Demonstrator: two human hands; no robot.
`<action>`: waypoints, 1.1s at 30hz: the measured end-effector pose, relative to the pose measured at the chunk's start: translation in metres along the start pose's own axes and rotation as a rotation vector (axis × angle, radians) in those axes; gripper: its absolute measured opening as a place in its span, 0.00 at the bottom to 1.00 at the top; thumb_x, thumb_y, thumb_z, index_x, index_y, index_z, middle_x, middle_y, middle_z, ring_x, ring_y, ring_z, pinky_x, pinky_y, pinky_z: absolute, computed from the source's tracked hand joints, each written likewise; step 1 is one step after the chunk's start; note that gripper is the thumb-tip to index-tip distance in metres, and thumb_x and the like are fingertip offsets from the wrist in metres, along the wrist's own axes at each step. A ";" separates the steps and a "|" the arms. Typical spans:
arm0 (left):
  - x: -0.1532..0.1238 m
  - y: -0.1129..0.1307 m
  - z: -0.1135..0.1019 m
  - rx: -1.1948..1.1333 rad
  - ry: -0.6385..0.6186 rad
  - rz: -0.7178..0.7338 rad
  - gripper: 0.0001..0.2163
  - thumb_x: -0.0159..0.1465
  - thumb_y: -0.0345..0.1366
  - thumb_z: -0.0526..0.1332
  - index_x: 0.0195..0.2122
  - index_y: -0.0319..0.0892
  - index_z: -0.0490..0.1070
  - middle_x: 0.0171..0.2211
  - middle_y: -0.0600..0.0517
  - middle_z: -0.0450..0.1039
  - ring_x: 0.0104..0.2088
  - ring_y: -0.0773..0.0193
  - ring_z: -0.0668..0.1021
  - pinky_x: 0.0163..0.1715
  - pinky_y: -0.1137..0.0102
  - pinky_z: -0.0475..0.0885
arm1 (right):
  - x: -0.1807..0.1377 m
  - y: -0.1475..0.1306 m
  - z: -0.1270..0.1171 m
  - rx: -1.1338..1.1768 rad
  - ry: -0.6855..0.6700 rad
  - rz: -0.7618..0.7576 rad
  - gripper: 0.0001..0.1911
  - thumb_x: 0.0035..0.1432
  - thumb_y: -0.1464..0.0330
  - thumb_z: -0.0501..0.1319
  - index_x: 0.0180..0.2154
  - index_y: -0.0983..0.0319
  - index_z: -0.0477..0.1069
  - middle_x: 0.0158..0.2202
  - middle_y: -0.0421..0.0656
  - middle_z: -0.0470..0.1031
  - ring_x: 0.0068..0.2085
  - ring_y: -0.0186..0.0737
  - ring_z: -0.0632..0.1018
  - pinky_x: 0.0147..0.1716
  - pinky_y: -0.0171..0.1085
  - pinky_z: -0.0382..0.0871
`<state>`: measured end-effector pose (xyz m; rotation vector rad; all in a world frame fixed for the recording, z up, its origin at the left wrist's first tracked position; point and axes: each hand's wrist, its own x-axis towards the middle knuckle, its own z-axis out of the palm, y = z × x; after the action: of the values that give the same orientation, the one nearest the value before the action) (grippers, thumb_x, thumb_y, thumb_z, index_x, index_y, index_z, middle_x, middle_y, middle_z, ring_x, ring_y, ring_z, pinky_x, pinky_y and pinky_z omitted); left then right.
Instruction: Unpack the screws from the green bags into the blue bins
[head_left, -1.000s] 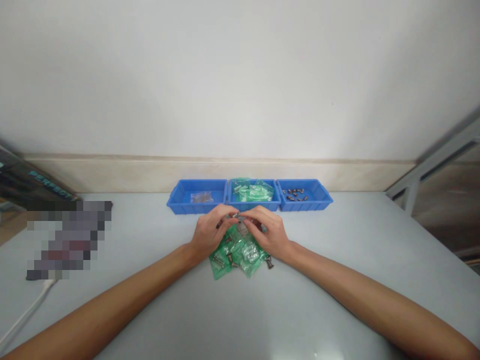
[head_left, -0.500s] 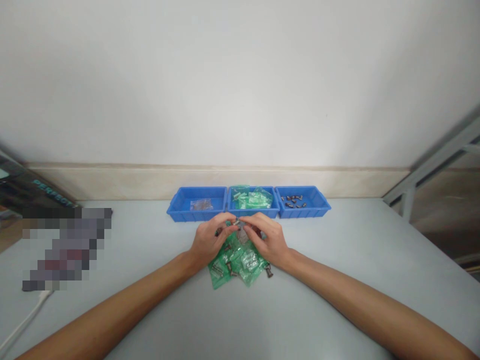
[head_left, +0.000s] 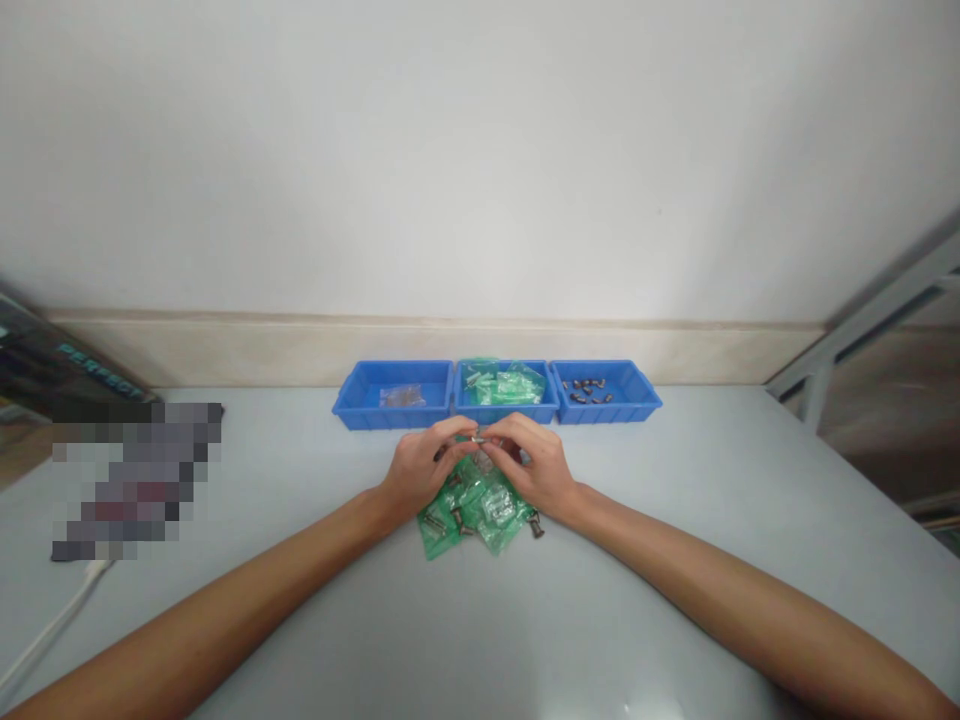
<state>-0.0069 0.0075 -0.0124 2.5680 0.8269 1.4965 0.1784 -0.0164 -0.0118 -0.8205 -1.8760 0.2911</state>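
My left hand (head_left: 421, 468) and my right hand (head_left: 538, 462) meet over a loose pile, thumbs and fingers pinched together. Between their fingertips is a small shiny silvery piece (head_left: 478, 439), mostly covered and too small to name. Beneath the hands lie green plastic packets (head_left: 442, 537) with small metal parts inside. Dark metal fittings lie among them, one of them a spool-shaped fitting (head_left: 535, 525) by my right wrist. Part of the pile is hidden behind the hands.
Three blue trays stand along the wall: the left tray (head_left: 360, 408) holds clear packets (head_left: 403, 397), the middle tray (head_left: 501, 412) green packets (head_left: 511, 386), the right tray (head_left: 637, 398) several dark metal fittings (head_left: 589, 391). A pixelated object (head_left: 150, 480) with a white cable (head_left: 56, 625) lies at left.
My fingertips have drawn closer around the small piece, which now shows as a silvery sliver. The whole view has shifted slightly; the trays and pile otherwise look the same.
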 end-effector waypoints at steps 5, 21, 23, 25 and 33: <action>0.002 0.000 -0.001 -0.002 0.008 -0.024 0.11 0.68 0.43 0.56 0.44 0.41 0.68 0.30 0.55 0.77 0.20 0.73 0.75 0.24 0.78 0.71 | 0.001 -0.003 -0.002 0.011 0.009 0.028 0.06 0.63 0.69 0.58 0.39 0.62 0.73 0.31 0.43 0.74 0.30 0.36 0.74 0.30 0.35 0.69; 0.005 0.002 -0.003 0.009 0.010 0.055 0.06 0.66 0.35 0.60 0.40 0.40 0.73 0.36 0.51 0.74 0.26 0.74 0.74 0.26 0.79 0.70 | 0.003 -0.006 -0.003 0.018 0.034 0.006 0.07 0.64 0.70 0.58 0.35 0.62 0.74 0.31 0.44 0.77 0.32 0.37 0.75 0.33 0.36 0.70; 0.006 0.003 -0.004 0.017 0.010 0.062 0.06 0.66 0.35 0.60 0.40 0.40 0.73 0.36 0.50 0.74 0.27 0.73 0.74 0.27 0.79 0.71 | 0.003 -0.006 -0.002 0.018 0.040 -0.007 0.06 0.64 0.70 0.58 0.34 0.63 0.73 0.32 0.44 0.77 0.33 0.37 0.75 0.34 0.36 0.70; 0.006 0.003 -0.004 0.017 0.010 0.068 0.06 0.66 0.35 0.59 0.40 0.39 0.73 0.36 0.50 0.75 0.28 0.72 0.75 0.27 0.79 0.71 | 0.002 -0.005 -0.001 0.019 0.046 -0.013 0.06 0.64 0.71 0.58 0.35 0.63 0.73 0.32 0.44 0.77 0.33 0.37 0.76 0.34 0.36 0.70; 0.006 0.004 -0.004 0.015 0.007 0.056 0.06 0.67 0.35 0.58 0.40 0.40 0.72 0.36 0.49 0.77 0.29 0.71 0.77 0.28 0.77 0.73 | 0.002 -0.003 -0.001 0.011 0.018 -0.017 0.08 0.65 0.70 0.56 0.36 0.62 0.73 0.32 0.44 0.77 0.33 0.37 0.76 0.34 0.36 0.70</action>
<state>-0.0062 0.0057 -0.0044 2.6190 0.7761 1.5203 0.1777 -0.0180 -0.0083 -0.7972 -1.8620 0.2828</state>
